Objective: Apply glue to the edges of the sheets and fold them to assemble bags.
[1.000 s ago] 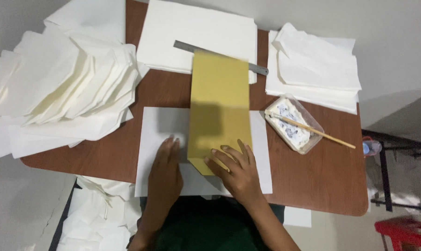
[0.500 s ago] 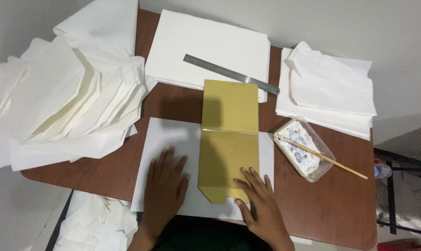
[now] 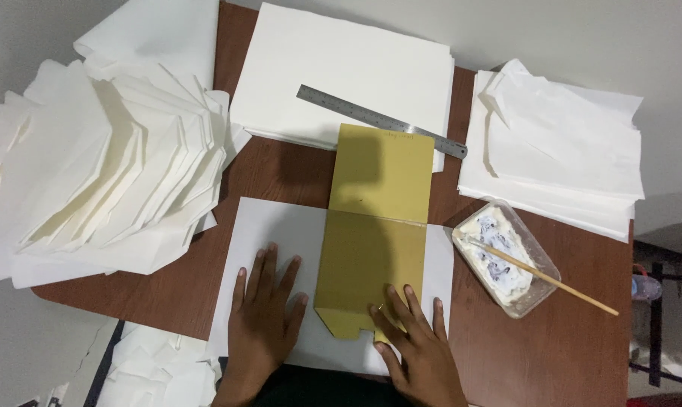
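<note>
Mustard card template point(image 3: 375, 234) lies on our white sheet point(image 3: 273, 234) at the near edge of the brown table point(image 3: 574, 354), its far end overlapping the paper stack point(image 3: 341, 68) and touching the steel ruler point(image 3: 378, 119). We have both hands flat, nothing gripped: left hand point(image 3: 262, 324) with fingers spread on the sheet just left of the template, right hand point(image 3: 420, 350) with fingers apart, tips pressing the template's notched near edge. Template looks like a stiff, light board with a crease across the middle, so we judge it hinges there; take it by the long side edges, below the crease, not by the far flap. Sheet under it looks thin, soft and likely to skid on the wood, so pin it with a flat palm rather than pinching. Glue tub point(image 3: 506, 256) with stick point(image 3: 540, 275) sits just right of the sheet; folded paper piles point(image 3: 107, 173) left, and more sheets point(image 3: 559, 151) right.
</note>
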